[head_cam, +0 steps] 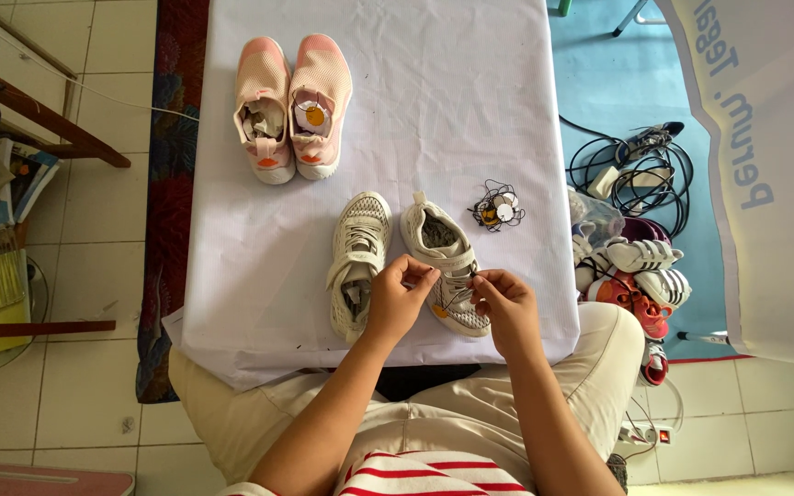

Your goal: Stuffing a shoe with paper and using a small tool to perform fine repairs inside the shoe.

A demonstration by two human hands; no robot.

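Head view: the left hand [399, 296] is curled, thumb and forefinger pinched together at the strap of the right beige shoe [446, 264], the other fingers folded loosely under. The right hand [502, 299] is likewise half closed, its fingertips pinching a thin dark string at the same shoe's side, at about 3 o'clock from the left hand. This shoe lies on the white cloth [388, 119] near the cloth's 6 o'clock edge, toe toward the person. Its mate, the left beige shoe [357, 262], lies just beside it at 9 o'clock, partly under the left wrist. A pair of pink shoes [292, 106] stands at 11 o'clock, well apart. A small bundle of tags [498, 211] on dark string sits at 1 o'clock, near the held shoe.
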